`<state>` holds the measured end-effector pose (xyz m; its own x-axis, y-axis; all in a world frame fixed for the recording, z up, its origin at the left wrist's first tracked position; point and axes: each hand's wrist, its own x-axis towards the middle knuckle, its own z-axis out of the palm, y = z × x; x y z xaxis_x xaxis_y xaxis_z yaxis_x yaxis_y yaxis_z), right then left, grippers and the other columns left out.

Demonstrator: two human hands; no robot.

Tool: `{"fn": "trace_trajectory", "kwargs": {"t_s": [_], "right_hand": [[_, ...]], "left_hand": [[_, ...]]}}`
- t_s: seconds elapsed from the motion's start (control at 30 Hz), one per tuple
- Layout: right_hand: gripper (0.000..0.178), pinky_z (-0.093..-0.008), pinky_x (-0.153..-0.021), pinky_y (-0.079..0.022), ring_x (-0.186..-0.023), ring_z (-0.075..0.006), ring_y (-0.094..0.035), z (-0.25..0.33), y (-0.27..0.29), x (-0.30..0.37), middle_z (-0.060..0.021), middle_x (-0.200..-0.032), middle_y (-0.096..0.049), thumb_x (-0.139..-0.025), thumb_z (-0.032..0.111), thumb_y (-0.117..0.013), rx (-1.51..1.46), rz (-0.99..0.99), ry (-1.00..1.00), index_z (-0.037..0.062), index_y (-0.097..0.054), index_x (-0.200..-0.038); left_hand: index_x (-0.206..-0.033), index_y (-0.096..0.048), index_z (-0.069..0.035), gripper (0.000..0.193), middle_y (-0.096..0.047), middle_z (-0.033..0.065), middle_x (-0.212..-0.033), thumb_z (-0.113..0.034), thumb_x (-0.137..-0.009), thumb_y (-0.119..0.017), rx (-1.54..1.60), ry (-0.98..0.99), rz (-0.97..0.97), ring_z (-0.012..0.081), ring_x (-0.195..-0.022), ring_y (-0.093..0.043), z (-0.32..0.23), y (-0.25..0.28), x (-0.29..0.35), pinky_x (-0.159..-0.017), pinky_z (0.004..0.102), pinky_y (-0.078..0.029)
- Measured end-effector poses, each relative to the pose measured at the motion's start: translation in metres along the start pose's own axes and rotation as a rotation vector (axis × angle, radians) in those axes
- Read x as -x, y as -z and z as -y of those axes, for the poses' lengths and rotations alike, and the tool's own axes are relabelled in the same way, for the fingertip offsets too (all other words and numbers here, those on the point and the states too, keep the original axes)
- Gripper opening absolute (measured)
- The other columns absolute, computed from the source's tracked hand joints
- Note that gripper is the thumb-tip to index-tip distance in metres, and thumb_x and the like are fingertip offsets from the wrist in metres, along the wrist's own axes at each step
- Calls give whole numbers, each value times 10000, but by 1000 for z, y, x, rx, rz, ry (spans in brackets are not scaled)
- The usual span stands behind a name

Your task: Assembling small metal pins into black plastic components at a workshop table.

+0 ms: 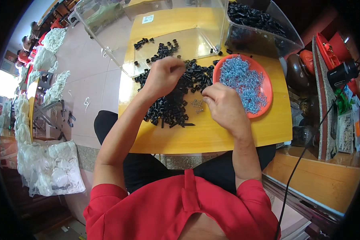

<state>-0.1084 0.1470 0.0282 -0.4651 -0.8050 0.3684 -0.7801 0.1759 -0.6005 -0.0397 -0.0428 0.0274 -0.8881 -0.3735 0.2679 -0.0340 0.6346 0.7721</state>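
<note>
My left hand (164,76) is closed in a pinch over a heap of small black plastic pieces (168,106) on the yellow table. What sits between its fingertips is too small to make out. To the right, my right hand (227,105) also pinches, its fingertips just off the near left rim of a red plate (269,94). Anything it holds is hidden or too tiny to name. Small silvery metal pieces, which look like screws (242,78), cover much of the plate. A few more metal pieces (197,104) lie loose on the table between heap and right hand.
A transparent plastic bin (122,64) lies at the table's far left. Another transparent bin (264,38), full of black pieces, stands far right. A black cable (296,176) hangs on the right. White bundles (52,164) and a folding frame (48,108) are at left; people are in the distance.
</note>
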Motion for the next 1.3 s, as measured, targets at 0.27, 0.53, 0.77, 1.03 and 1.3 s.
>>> {"fn": "trace_trajectory", "kwargs": {"t_s": [0.27, 0.53, 0.77, 1.03, 1.3], "right_hand": [[113, -352, -684, -444, -798, -272, -512, 8, -30, 5, -110, -763, -551, -660, 39, -538, 304, 138, 132, 22, -593, -758], [85, -357, -710, -421, -789, -275, -494, 5, -35, 3, -119, -769, -522, -659, -14, -557, 309, 172, 143, 6, -564, -741], [116, -387, -673, -421, -765, -317, -499, 2, -34, 1, -157, -769, -515, -674, -21, -500, 170, 107, 134, 1, -540, -780], [106, -371, -624, -411, -715, -330, -507, 5, -28, -6, -160, -756, -496, -707, -62, -532, -37, -66, 1, -17, -501, -798], [91, -360, -615, -434, -707, -322, -545, 1, -31, -6, -159, -744, -545, -714, -51, -537, -103, -66, -21, -22, -531, -800]], "left_hand": [[-870, -611, -17, 163, -570, 111, -842, -49, -710, -620, -211, -153, -3, 255, -785, -552, 20, -11, 13, -699, 322, -440], [-850, -625, -34, 197, -539, 125, -836, -53, -655, -631, -398, -238, 27, 299, -859, -497, 23, -34, -11, -761, 360, -416], [-797, -581, -13, 107, -536, 125, -817, -24, -692, -601, -255, -286, -103, 284, -834, -513, 18, -28, -1, -728, 332, -422], [-885, -579, 11, 91, -522, -29, -708, -44, -825, -537, 317, 157, -207, 42, -643, -457, -13, -12, 40, -583, 194, -400], [-965, -562, -15, 139, -587, 51, -777, -33, -833, -523, 883, 324, -185, 82, -621, -509, -2, -11, 46, -547, 200, -397]]}}
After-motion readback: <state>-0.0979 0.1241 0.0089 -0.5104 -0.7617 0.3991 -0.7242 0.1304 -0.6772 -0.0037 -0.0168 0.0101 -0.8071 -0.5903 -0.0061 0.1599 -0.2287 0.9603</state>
